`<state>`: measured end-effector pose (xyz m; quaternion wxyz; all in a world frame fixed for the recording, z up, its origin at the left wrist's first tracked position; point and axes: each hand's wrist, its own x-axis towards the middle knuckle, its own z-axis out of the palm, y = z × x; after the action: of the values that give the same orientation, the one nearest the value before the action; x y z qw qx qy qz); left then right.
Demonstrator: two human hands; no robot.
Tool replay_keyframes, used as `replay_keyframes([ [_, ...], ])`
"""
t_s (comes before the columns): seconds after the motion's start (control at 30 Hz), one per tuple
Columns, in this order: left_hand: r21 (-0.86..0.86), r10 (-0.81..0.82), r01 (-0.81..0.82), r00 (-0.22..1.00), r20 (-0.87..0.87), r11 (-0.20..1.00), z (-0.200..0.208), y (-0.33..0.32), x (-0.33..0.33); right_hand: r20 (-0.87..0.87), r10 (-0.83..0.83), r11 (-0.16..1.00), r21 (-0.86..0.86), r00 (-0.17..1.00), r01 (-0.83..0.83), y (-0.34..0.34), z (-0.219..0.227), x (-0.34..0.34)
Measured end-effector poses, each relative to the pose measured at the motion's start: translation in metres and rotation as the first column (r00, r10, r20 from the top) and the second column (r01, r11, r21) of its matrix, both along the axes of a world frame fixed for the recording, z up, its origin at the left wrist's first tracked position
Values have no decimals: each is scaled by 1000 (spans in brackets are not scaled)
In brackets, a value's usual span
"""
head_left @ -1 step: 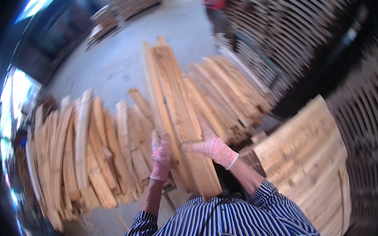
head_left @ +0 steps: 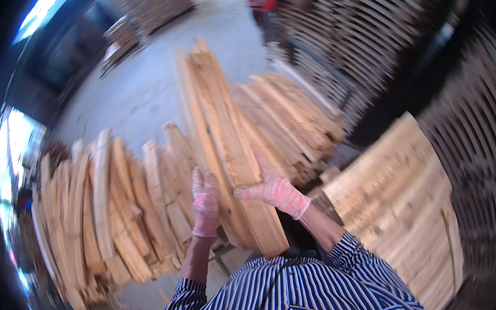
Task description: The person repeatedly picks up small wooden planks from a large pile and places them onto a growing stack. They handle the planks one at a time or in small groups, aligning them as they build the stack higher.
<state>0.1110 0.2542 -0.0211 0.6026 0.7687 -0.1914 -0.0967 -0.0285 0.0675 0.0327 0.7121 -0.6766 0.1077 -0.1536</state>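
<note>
You clamp your right hand (head_left: 277,193) on the boards (head_left: 222,132), your left hand (head_left: 206,204) at their left edge, its grip unclear, as they slant between left pile (head_left: 117,220) and right pile (head_left: 289,114) toward open gray floor (head_left: 149,83), far ends slightly farther left in view than before.

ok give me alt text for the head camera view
A person's pink-gloved right hand grips long wooden planks, the left hand at their left side. Loose planks lie in a row to the left, pale boards to the right.

Grey floor (head_left: 143,85), distant person (head_left: 261,3)
</note>
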Motion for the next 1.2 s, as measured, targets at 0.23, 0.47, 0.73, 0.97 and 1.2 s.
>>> replay_keyframes([
  [0.23, -715, -807, 534, 587, -71, 451, 86, -159, -25, 52, -328, 904, -273, 943, 329, -66, 115, -130],
  [0.47, -652, -919, 704, 393, 30, 280, 142, -277, -151, 250, -544, 794, -154, 801, 588, -109, 191, -257],
  [0.73, -433, -996, 897, -67, 65, -88, 169, -332, -278, 154, -706, 708, 144, 691, 692, -117, 91, -369],
  [0.97, -162, -897, 925, -374, -238, -343, 215, -336, -394, 380, -794, 607, 448, 475, 657, -56, 58, -462],
  [1.2, -643, -477, 728, -664, -576, -238, 99, -291, -552, 4, -946, 258, 617, 325, 744, 21, 27, -626],
])
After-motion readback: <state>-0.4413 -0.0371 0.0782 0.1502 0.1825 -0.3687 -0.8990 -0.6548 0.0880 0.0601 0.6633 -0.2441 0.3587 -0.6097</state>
